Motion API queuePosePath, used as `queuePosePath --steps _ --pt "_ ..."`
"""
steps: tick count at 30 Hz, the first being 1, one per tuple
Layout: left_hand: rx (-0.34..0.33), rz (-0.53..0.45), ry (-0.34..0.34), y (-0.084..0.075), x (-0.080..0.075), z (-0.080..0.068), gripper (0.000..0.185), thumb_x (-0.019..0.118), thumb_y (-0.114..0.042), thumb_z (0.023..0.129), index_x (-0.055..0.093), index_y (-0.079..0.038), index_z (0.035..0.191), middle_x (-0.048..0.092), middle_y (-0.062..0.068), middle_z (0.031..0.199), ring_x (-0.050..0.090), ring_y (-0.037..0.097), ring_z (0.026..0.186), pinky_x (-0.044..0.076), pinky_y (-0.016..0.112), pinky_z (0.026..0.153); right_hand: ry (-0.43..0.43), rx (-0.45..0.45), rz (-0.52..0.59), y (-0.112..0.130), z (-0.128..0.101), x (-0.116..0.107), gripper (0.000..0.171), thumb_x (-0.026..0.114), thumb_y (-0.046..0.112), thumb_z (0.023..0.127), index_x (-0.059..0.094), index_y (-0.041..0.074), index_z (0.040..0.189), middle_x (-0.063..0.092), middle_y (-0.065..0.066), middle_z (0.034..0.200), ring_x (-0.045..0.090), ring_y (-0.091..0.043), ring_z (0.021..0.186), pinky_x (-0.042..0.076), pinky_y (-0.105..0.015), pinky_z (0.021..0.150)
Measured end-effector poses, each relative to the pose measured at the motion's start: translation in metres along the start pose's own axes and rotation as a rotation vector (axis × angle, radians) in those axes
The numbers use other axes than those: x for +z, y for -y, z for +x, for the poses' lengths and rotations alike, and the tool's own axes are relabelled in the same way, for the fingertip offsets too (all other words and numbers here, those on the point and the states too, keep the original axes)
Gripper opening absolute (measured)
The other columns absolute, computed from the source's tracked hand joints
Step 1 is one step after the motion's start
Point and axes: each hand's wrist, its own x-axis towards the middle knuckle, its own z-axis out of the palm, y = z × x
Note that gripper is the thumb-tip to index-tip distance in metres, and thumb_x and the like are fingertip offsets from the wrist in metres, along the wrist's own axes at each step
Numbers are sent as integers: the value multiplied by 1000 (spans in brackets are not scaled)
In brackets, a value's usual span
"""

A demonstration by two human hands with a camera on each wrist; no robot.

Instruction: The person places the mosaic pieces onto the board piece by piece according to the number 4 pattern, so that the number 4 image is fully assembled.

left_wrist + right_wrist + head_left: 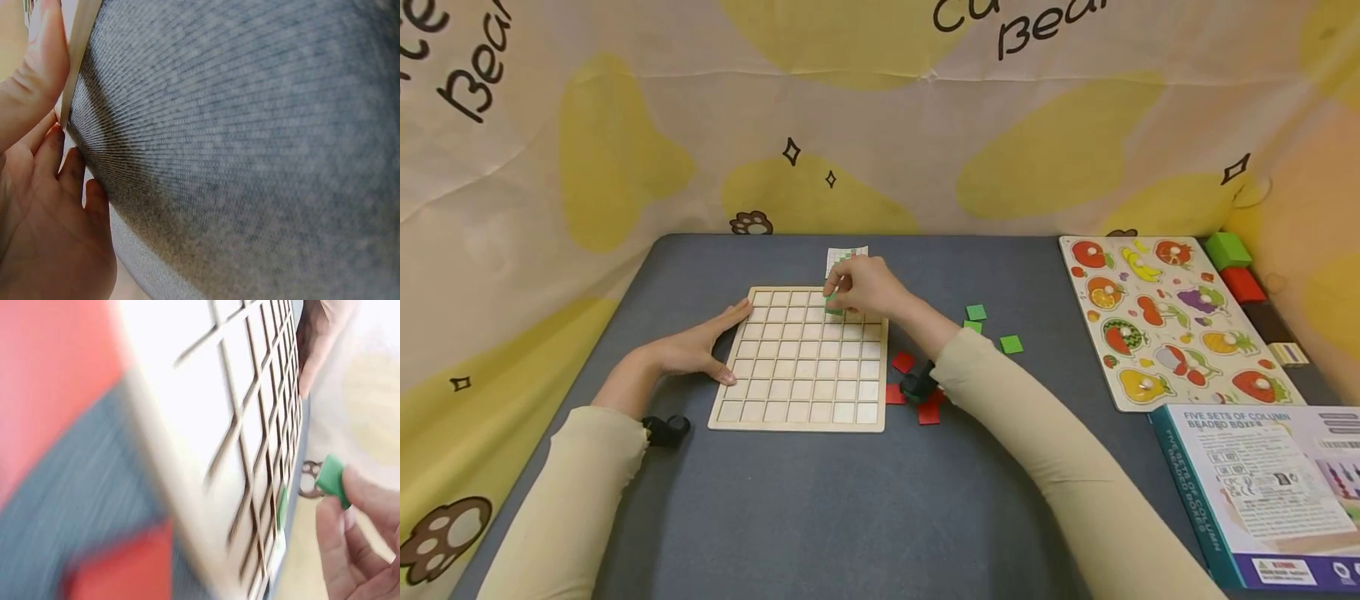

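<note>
A light wooden grid board [797, 429] lies on the grey table. My left hand [688, 350] rests at its left edge, fingers extended, thumb and fingertips touching the frame. Over the far part of the board, my right hand [871, 287] pinches a small green square tile [331, 478] between thumb and fingers. The right wrist view shows that tile raised off the grid. Another green tile [282, 507] sits in the grid near the far edge. A small printed card [842, 254] lies behind the board, partly covered by the right hand.
Red tiles [929, 412] lie right of the board beneath the right wrist. Farther right are loose green tiles [1011, 344]. A fruit puzzle board [1172, 321], coloured blocks [1242, 285] and a bead-set box [1262, 492] occupy the right side. A patterned cloth [880, 117] hangs behind.
</note>
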Motion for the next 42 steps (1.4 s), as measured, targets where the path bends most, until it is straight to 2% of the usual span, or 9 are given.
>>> queuePosePath --steps 3,6,12,17,24,27,32,35,42 --pt "0 0 -1 0 0 0 126 86 -21 71 -2 -14 161 -18 10 167 -20 41 153 -4 73 117 -24 60 1 8 11 13 11 72 12 89 76 11 100 76 -12 91 70 -27 77 54 -32 85" --pt "1 -3 -4 1 0 1 126 87 -22 70 -1 -13 161 -18 10 167 -20 41 153 -5 73 117 -36 67 -36 14 18 23 16 68 8 91 76 8 105 75 -12 103 69 -25 90 54 -36 92" --pt "5 -2 -4 1 0 0 126 87 -22 71 -1 -13 161 -18 10 167 -20 41 153 -4 73 117 -37 55 -190 15 26 34 16 67 7 91 75 7 105 73 -9 112 69 -24 103 56 -35 90" --pt "6 -7 -6 0 0 0 125 86 -21 71 -1 -13 161 -18 11 167 -21 41 153 -4 73 116 -34 67 -204 15 27 34 14 71 7 88 77 9 102 74 -7 108 68 -23 106 56 -34 91" --pt "9 -2 -8 0 0 0 125 86 -21 71 -1 -12 161 -18 11 167 -20 41 153 -4 73 117 11 73 -258 17 25 35 22 72 10 88 78 13 110 73 -4 120 66 -23 118 57 -34 94" --pt "18 2 -6 1 1 0 125 87 -21 71 0 -10 160 -17 12 167 -19 42 153 -3 73 117 30 55 -282 15 22 32 25 72 13 89 76 13 113 72 -5 122 66 -23 117 56 -34 95" --pt "26 35 -21 1 0 2 125 88 -24 69 3 -9 160 -12 14 168 -12 44 154 2 72 118 40 50 -264 0 11 10 29 69 12 92 72 12 121 72 -8 116 66 -22 107 55 -35 92" --pt "28 66 -39 1 0 2 126 89 -26 68 5 -9 160 -8 15 168 -8 45 154 4 71 118 24 48 -257 -17 2 -11 25 69 12 91 73 11 116 72 -9 106 64 -21 96 54 -33 85" --pt "47 75 -51 2 0 2 126 89 -22 67 6 -7 160 -5 19 168 -5 47 153 6 72 117 65 120 -295 -69 -27 -75 27 71 12 89 73 9 115 72 -13 111 65 -26 104 52 -40 91"
